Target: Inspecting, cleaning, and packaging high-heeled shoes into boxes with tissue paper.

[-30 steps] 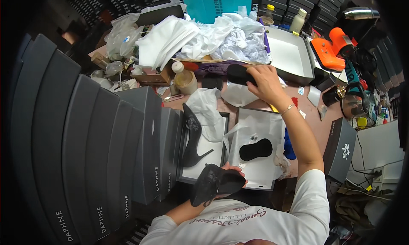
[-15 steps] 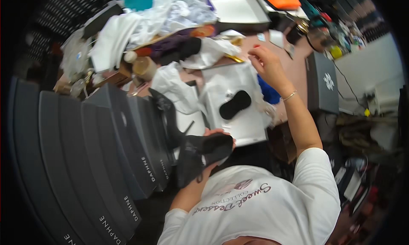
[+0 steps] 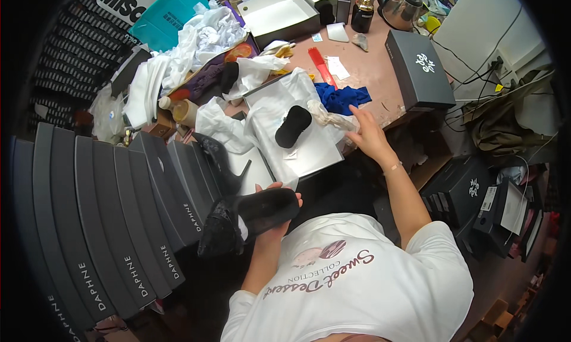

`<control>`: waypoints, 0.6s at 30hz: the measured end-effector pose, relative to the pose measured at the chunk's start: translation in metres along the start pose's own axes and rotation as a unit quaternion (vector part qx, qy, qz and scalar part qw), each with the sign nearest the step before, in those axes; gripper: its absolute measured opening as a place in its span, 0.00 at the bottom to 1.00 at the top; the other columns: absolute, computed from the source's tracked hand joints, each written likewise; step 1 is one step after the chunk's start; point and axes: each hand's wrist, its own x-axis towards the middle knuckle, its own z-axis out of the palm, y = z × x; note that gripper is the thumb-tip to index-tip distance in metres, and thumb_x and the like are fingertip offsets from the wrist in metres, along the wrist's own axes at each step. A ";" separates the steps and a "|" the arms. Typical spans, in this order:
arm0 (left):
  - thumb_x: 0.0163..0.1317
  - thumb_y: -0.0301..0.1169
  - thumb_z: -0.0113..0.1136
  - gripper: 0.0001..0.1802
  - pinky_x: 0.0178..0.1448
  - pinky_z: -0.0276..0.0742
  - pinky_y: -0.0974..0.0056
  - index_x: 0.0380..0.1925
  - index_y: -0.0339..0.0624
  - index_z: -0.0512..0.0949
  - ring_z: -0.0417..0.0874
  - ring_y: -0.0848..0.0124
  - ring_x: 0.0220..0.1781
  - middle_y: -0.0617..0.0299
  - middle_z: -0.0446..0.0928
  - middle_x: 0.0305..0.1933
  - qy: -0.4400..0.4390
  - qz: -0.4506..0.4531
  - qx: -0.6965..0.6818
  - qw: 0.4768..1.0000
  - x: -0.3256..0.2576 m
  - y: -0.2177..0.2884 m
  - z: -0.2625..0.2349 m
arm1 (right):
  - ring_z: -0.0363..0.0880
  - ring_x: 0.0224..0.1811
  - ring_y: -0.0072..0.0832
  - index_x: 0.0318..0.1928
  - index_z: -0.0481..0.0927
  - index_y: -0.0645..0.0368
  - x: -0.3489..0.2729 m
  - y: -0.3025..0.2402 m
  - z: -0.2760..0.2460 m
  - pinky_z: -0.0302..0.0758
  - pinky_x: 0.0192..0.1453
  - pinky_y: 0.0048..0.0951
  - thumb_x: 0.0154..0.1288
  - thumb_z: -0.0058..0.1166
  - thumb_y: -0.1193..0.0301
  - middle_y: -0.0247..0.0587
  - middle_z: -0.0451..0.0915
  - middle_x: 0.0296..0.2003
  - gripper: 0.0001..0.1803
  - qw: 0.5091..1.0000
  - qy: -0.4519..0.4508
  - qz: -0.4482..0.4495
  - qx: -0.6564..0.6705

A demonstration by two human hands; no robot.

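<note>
My left hand (image 3: pixel 291 202) holds a black shoe (image 3: pixel 267 212) from beneath, its lace-covered toe toward the left and white stuffing showing inside. My right hand (image 3: pixel 373 141) is raised at the table's right side, thumb and forefinger apart and nothing in them. Beside its fingertips lie a beige crumpled cloth (image 3: pixel 330 117) and a blue cloth (image 3: pixel 344 97). A black pad (image 3: pixel 293 126), narrow at the middle, rests on white paper in an open shoebox (image 3: pixel 324 157). A second black high-heeled shoe (image 3: pixel 221 163) is left of that box, partly hidden by grey boxes.
Grey shoeboxes (image 3: pixel 101 223) stand in a row at the left. Farther back are a red brush (image 3: pixel 321 65), a dark bottle (image 3: pixel 361 16), white crumpled paper (image 3: pixel 202 35) and an open box (image 3: pixel 276 15). A closed grey shoebox (image 3: pixel 419 68) stands at the table's right edge.
My right hand has come nearer, from beside something red to the blue and beige cloths. The held shoe has turned, showing more of its inside. The whole view has shifted.
</note>
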 end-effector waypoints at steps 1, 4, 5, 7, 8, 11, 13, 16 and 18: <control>0.71 0.56 0.34 0.34 0.62 0.72 0.43 0.54 0.36 0.74 0.76 0.40 0.56 0.40 0.77 0.52 0.005 0.002 -0.008 1.000 -0.003 -0.003 0.001 | 0.78 0.42 0.44 0.44 0.79 0.63 0.010 0.010 0.007 0.73 0.48 0.36 0.54 0.62 0.71 0.49 0.78 0.35 0.16 1.000 -0.003 -0.017 -0.004; 0.71 0.56 0.34 0.35 0.63 0.71 0.42 0.55 0.35 0.73 0.76 0.38 0.56 0.38 0.77 0.52 -0.002 0.005 -0.031 0.999 -0.012 -0.005 0.007 | 0.77 0.39 0.43 0.39 0.80 0.63 0.032 0.029 0.016 0.73 0.44 0.37 0.55 0.61 0.71 0.48 0.77 0.33 0.11 0.997 -0.076 0.002 0.009; 0.71 0.56 0.34 0.35 0.63 0.71 0.41 0.55 0.34 0.73 0.75 0.37 0.57 0.37 0.76 0.53 -0.007 0.018 -0.030 0.999 -0.018 -0.005 0.003 | 0.76 0.34 0.41 0.35 0.80 0.63 0.043 0.017 0.012 0.73 0.40 0.35 0.56 0.59 0.71 0.48 0.76 0.31 0.08 0.999 -0.033 0.000 0.020; 0.71 0.56 0.34 0.35 0.64 0.70 0.40 0.55 0.33 0.72 0.74 0.36 0.57 0.37 0.75 0.53 -0.007 0.018 -0.050 0.999 -0.023 -0.001 0.000 | 0.75 0.28 0.27 0.35 0.78 0.63 0.068 -0.010 -0.005 0.72 0.33 0.28 0.60 0.57 0.71 0.40 0.76 0.30 0.08 0.994 -0.001 -0.018 0.107; 0.71 0.56 0.35 0.35 0.64 0.69 0.40 0.55 0.33 0.72 0.74 0.36 0.58 0.37 0.75 0.54 -0.007 0.022 -0.061 0.998 -0.025 0.000 -0.001 | 0.74 0.26 0.21 0.36 0.78 0.62 0.084 -0.022 -0.010 0.71 0.29 0.24 0.62 0.56 0.71 0.37 0.76 0.29 0.07 0.985 0.007 -0.053 0.161; 0.72 0.54 0.32 0.34 0.65 0.67 0.39 0.55 0.33 0.71 0.73 0.36 0.58 0.39 0.76 0.53 -0.016 0.011 -0.049 0.999 -0.023 0.002 -0.013 | 0.74 0.26 0.12 0.42 0.76 0.59 0.131 -0.054 -0.017 0.70 0.24 0.11 0.69 0.49 0.70 0.32 0.78 0.30 0.07 0.880 -0.092 0.075 0.460; 0.72 0.54 0.32 0.33 0.64 0.70 0.41 0.52 0.34 0.73 0.76 0.39 0.55 0.42 0.78 0.51 0.008 0.019 -0.031 0.999 -0.017 -0.002 -0.009 | 0.77 0.29 0.15 0.41 0.75 0.59 0.162 -0.072 -0.004 0.76 0.30 0.15 0.69 0.50 0.70 0.33 0.79 0.31 0.06 0.837 -0.090 0.082 0.534; 0.73 0.53 0.32 0.32 0.59 0.75 0.42 0.50 0.36 0.74 0.79 0.42 0.51 0.44 0.80 0.46 0.057 0.020 0.002 0.998 -0.010 0.001 -0.007 | 0.79 0.31 0.18 0.41 0.74 0.60 0.213 -0.101 0.036 0.78 0.36 0.19 0.68 0.50 0.71 0.35 0.79 0.33 0.06 0.859 -0.087 0.070 0.500; 0.72 0.54 0.33 0.31 0.56 0.76 0.40 0.48 0.37 0.75 0.80 0.42 0.50 0.45 0.80 0.45 0.089 0.019 0.002 0.996 -0.007 0.001 -0.019 | 0.79 0.32 0.18 0.43 0.74 0.63 0.253 -0.113 0.069 0.79 0.38 0.20 0.67 0.51 0.72 0.37 0.79 0.35 0.08 0.879 -0.085 0.053 0.466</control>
